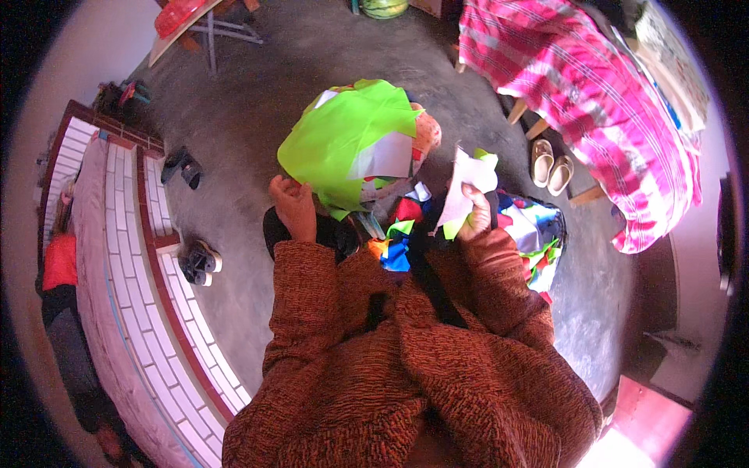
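A lime-green cloth (pixel 343 132) lies over a rounded heap in front of me, with a white cloth piece (pixel 382 158) on its near right side. My left hand (pixel 294 207) is at the heap's near left edge, fingers curled together close to the green cloth; what they hold, if anything, is hidden. To the right, my right hand (pixel 476 217) grips cloth scraps (pixel 466 181), white and lime green, held up apart from the heap. Below and between the hands, blue, orange and green scraps (pixel 396 251) rest by my lap.
Beside my right forearm sits a container of colourful scraps (pixel 538 234). Pale slippers (pixel 551 168) stand by a pink checked cover (pixel 569 93) on wooden legs. Dark shoes (pixel 200 262) and dark slippers (pixel 182 168) lie near a white-brick-patterned ledge (pixel 133 226) at left. A watermelon (pixel 384 8) is at the far edge.
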A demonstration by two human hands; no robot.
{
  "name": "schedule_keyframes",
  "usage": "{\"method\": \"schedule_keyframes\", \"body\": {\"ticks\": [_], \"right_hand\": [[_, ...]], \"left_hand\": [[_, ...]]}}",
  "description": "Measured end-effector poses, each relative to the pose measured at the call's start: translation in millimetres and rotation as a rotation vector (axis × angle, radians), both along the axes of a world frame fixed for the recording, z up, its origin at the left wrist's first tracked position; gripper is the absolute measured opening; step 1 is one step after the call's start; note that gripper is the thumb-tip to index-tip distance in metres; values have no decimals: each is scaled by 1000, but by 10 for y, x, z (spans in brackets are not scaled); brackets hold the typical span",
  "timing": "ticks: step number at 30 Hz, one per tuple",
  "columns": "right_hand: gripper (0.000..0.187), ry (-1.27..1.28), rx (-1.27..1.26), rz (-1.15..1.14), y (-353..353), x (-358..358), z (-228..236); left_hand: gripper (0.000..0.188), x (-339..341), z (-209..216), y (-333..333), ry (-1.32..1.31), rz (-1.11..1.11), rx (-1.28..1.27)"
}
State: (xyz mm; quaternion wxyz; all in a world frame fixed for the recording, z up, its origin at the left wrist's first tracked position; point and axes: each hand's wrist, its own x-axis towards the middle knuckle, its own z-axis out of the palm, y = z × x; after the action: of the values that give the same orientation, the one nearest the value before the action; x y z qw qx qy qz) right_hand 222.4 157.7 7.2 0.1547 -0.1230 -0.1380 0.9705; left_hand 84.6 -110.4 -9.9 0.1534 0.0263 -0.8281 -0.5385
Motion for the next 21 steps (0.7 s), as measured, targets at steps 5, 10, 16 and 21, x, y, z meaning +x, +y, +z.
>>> {"method": "schedule_keyframes", "body": {"ticks": [5, 10, 16, 21], "right_hand": [[51, -50, 55, 178, 34, 11, -11], [51, -56, 241, 171, -83, -3, 123], [51, -80, 402, 264, -72, 1, 6], [59, -88, 509, 288, -101, 0, 18]], "left_hand": [[32, 270, 423, 355, 248, -204, 16], [24, 672, 623, 978, -278, -735, 376], [34, 783, 307, 1229, -379, -874, 476], [42, 778, 319, 1198, -374, -798, 555]]}}
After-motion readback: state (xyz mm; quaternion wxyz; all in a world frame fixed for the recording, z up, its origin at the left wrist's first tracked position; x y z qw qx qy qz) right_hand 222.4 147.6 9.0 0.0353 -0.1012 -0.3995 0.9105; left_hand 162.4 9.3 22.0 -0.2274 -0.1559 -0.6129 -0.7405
